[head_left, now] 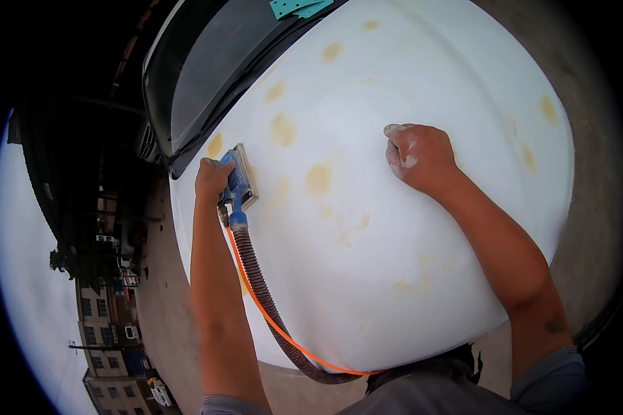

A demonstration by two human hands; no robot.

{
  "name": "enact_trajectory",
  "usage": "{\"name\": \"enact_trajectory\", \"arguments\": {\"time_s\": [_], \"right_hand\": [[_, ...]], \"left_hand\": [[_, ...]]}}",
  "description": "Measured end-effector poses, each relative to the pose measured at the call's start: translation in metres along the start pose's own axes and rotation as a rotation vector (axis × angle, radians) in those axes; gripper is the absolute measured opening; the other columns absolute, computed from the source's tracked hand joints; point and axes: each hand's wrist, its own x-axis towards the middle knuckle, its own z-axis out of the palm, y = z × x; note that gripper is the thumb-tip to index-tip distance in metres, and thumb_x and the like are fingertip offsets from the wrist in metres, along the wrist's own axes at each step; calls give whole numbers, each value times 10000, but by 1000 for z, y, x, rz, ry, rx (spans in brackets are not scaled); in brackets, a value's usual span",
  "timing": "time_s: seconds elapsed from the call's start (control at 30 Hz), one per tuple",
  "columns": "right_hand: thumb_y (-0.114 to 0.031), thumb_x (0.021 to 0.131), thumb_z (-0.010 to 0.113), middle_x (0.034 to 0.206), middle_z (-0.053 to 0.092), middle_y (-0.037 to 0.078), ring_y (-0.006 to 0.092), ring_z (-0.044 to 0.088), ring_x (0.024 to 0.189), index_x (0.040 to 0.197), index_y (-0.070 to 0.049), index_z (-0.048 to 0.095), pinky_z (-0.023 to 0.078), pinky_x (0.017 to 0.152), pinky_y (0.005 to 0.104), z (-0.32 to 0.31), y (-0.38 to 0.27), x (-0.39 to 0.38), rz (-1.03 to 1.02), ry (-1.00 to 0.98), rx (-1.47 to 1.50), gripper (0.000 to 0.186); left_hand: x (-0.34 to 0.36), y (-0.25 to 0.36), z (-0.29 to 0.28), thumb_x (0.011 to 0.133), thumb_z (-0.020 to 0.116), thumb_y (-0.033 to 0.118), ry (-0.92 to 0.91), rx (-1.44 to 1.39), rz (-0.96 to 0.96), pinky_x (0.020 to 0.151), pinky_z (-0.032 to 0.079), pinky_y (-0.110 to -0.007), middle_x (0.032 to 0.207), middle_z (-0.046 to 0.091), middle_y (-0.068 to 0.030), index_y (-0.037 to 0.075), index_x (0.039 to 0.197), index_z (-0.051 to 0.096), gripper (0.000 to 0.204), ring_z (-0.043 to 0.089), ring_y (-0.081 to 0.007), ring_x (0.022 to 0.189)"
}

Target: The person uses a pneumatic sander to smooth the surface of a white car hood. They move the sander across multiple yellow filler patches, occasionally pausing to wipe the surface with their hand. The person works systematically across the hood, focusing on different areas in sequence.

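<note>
My left hand [213, 178] grips a blue power sander [238, 181] near the left edge of a white car hood [367, 263]. The sander's flat pad is turned toward the right; whether it touches the hood I cannot tell. From its lower end run a ribbed dark hose [253, 270] and an orange air line [256, 299], curving down toward my waist. Over the hood's right half, my right hand [422, 155] is closed in a fist, with pale dust on thumb and fingers; nothing shows in it. Yellowish patches [318, 178] dot the white surface.
Beyond the hood lies the dark windshield [208, 76], with green sanding sheets [301, 7] full of holes near its base. Concrete ground [169, 297] surrounds the car. Buildings [104, 332] and parked vehicles [160, 393] stand off to the left.
</note>
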Motion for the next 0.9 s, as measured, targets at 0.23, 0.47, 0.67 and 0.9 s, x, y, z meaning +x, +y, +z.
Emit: {"name": "enact_trajectory", "arguments": {"time_s": [0.23,0.47,0.67,0.9], "right_hand": [[-82,886,632,756,613,125,335,635,722,809,-63,534,502,627,447,4,8,2,-60,75,82,126],[-87,889,635,738,591,117,329,624,711,797,-68,510,496,618,448,10,6,7,-34,25,97,156],[-47,832,666,810,701,71,290,692,779,956,-53,706,558,690,384,0,2,7,25,-26,-34,130],[-45,819,657,791,684,76,295,685,774,889,-70,655,551,677,397,4,0,1,2,-8,-5,74]], "left_hand": [[-1,9,-3,866,835,447,13,-18,42,989,549,-439,1196,724,-267,-88,1319,549,758,737,-374,1072],[-22,-32,-15,884,834,405,-12,-40,62,926,551,-453,1097,726,-247,-60,1249,553,654,733,-369,986],[-93,14,-21,894,823,394,-1,68,332,916,550,-480,1099,723,-281,-41,1305,555,656,722,-420,998],[-41,-3,-24,897,819,401,-1,25,229,916,545,-477,1126,720,-279,-34,1323,550,666,716,-415,1011]]}}
